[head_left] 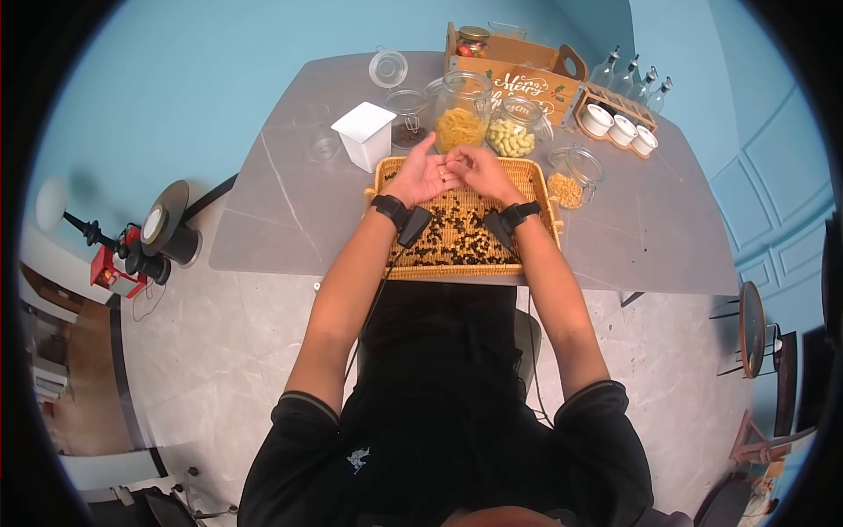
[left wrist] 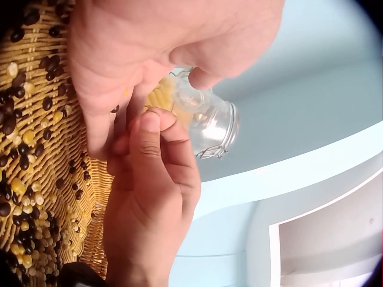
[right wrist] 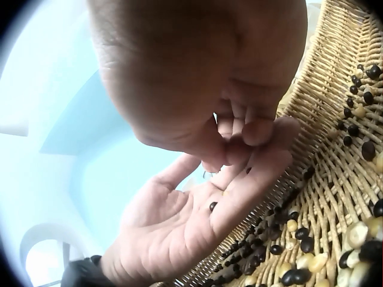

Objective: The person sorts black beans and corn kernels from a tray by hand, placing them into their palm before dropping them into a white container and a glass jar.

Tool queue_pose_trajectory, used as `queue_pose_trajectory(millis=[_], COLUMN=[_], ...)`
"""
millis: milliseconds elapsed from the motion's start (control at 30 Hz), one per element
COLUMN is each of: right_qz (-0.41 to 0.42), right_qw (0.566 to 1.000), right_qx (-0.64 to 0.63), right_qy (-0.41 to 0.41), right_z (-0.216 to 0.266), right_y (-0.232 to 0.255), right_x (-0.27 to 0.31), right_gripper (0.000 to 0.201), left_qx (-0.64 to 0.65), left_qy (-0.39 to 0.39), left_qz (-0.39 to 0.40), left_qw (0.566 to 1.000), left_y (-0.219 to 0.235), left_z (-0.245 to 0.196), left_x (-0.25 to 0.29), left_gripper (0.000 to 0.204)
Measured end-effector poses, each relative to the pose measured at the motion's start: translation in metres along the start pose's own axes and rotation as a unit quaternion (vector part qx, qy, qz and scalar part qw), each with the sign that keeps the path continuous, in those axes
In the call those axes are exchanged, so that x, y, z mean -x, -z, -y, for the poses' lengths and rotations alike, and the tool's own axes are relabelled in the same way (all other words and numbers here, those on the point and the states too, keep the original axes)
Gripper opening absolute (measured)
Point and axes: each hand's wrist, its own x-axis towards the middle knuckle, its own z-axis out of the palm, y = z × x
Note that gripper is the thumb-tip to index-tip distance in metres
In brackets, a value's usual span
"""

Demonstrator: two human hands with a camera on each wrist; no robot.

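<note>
My left hand (head_left: 421,180) is palm up over the back of a wicker tray (head_left: 457,273), fingers fairly straight. On its palm sits a black bean (right wrist: 213,206), and another dark bean (right wrist: 248,170) lies along its fingers. My right hand (head_left: 483,169) bends over those fingers from the right. Its thumb and index fingertip meet just above the left fingers in the left wrist view; anything between them is hidden. Black beans (left wrist: 9,124) and pale yellow corn kernels (right wrist: 317,262) are scattered, mixed together, across the tray's woven bottom.
Behind the tray stand a pasta jar (head_left: 461,129), a jar of green pieces (head_left: 511,139) and a white square container (head_left: 364,138). An open jar of yellow kernels (head_left: 565,191) sits to the right. Farther back are a wooden crate (head_left: 527,86) and white cups (head_left: 623,131).
</note>
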Motion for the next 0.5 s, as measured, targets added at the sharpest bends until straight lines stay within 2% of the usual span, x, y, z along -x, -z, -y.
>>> queue_pose_trajectory(millis=[100,167,300,400,500], right_qz=[-0.014,-0.001,0.020,0.030,0.051], right_qw=[0.994,0.973,0.898,0.841,0.780], right_qx=[-0.098,-0.212,-0.408,-0.500,-0.595], right_qy=[-0.044,-0.089,-0.166,-0.203,-0.187], right_z=[-0.004,-0.010,-0.013,-0.022,-0.031], right_y=[0.000,0.001,0.009,0.014,0.014], right_x=[-0.002,-0.008,-0.008,-0.010,-0.014], right_gripper=[0.009,0.008,0.009,0.012,0.017], left_qx=[-0.017,-0.027,-0.031,-0.038,-0.043], left_qy=[-0.005,-0.004,-0.009,-0.019,-0.023], left_qz=[-0.012,-0.016,-0.023,-0.041,-0.047], left_qw=[1.000,1.000,0.999,0.998,0.998], left_y=[-0.004,-0.001,0.004,0.001,0.001], left_z=[0.000,-0.001,-0.001,0.000,0.000], left_x=[0.002,0.000,-0.003,-0.002,-0.002], left_gripper=[0.079,0.080,0.081,0.081,0.080])
